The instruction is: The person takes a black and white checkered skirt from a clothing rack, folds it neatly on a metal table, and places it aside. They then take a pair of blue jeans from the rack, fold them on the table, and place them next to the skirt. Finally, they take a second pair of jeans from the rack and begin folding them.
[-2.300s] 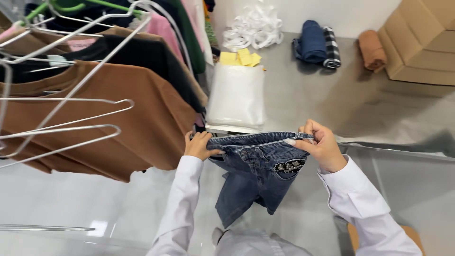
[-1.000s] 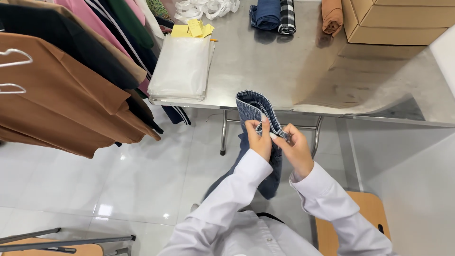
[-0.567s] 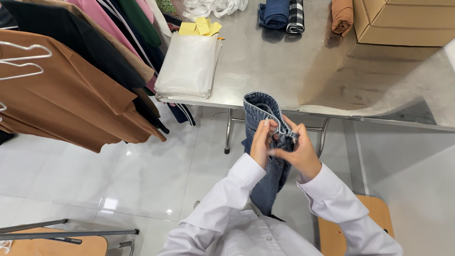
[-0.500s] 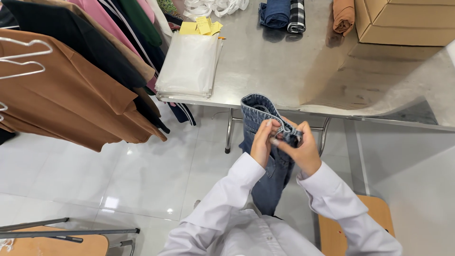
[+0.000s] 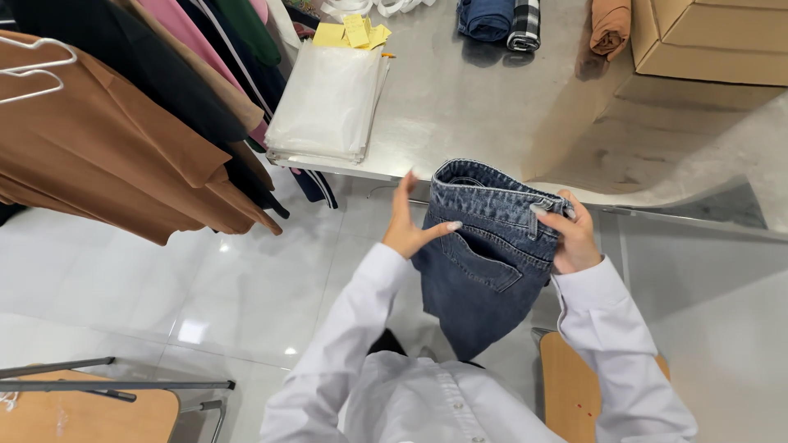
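My left hand (image 5: 408, 230) and right hand (image 5: 573, 239) grip the folded jeans (image 5: 484, 254) at nine and three o'clock below the counter (image 5: 484, 107) edge; the denim looks soft, floppy, fairly heavy, best held by its thick waistband.

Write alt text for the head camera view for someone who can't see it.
A person in a white shirt holds folded blue jeans by the waistband, left hand and right hand on either side, in front of a steel table. The table carries a stack of clear bags, rolled clothes and a cardboard box; brown and black garments hang at left.
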